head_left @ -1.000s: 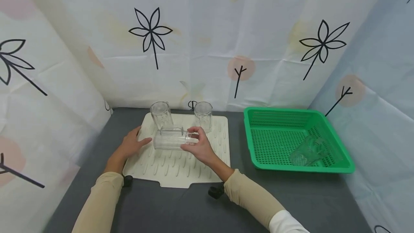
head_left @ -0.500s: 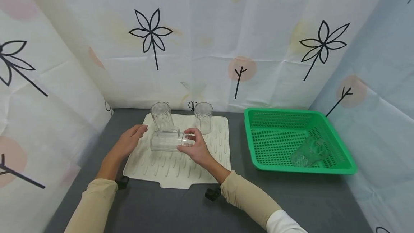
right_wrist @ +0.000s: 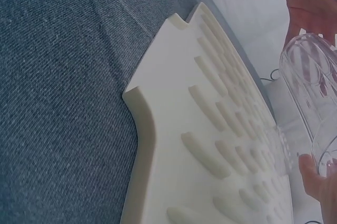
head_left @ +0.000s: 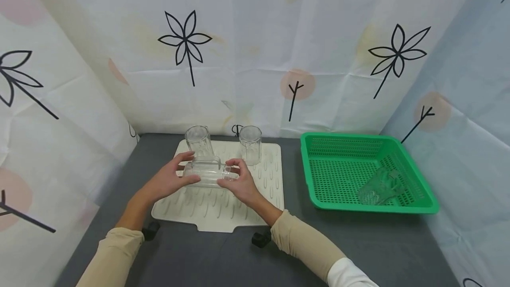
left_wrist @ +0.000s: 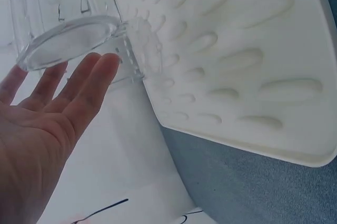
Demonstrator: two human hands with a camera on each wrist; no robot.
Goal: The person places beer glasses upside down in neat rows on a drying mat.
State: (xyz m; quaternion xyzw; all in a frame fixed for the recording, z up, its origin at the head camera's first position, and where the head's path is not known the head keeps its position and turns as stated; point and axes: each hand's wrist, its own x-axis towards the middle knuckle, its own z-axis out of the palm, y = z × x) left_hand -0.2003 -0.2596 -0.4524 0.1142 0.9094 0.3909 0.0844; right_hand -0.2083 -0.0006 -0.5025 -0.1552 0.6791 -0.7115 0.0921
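A clear glass mug is held sideways above a cream drying mat, its handle uppermost. My right hand grips its right end between thumb and fingers. At the other end, my left hand reaches round with thumb and fingers spread. In the left wrist view its fingers are nearly straight at the mug's round end, and the palm is off the glass. Two more glass mugs stand at the mat's back, a left one and a right one.
A green perforated basket stands to the right on the dark grey table. Another glass mug lies inside it, towards the front right. White patterned sheeting closes off the back and both sides.
My left hand has moved right, from the mat's left edge to around the mug's left end. My right hand has shifted slightly left with the mug.
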